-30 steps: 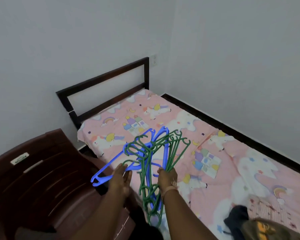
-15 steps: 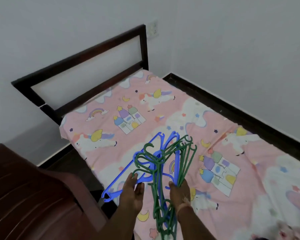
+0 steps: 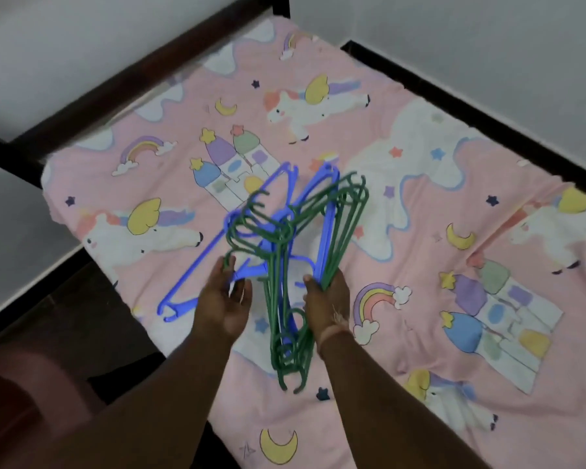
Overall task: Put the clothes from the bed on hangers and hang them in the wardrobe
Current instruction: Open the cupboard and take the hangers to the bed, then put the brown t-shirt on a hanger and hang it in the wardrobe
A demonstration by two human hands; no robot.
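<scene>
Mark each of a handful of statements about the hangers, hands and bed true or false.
1. Both hands hold the bunch of hangers. True.
2. All the hangers are red. False: they are blue and green.
3. The sheet shows unicorns and rainbows. True.
4. The right hand is free. False: it grips the hangers.
5. The left hand rests flat on the sheet. False: it holds a blue hanger.

— What are the hangers made of?
— The green hangers and blue hangers look like smooth plastic, slightly glossy.
— And the bed?
— The bedsheet is matt printed cloth, softly creased. The bed frame looks like dark wood with a smooth, faintly shiny finish. The wall is matt.
</scene>
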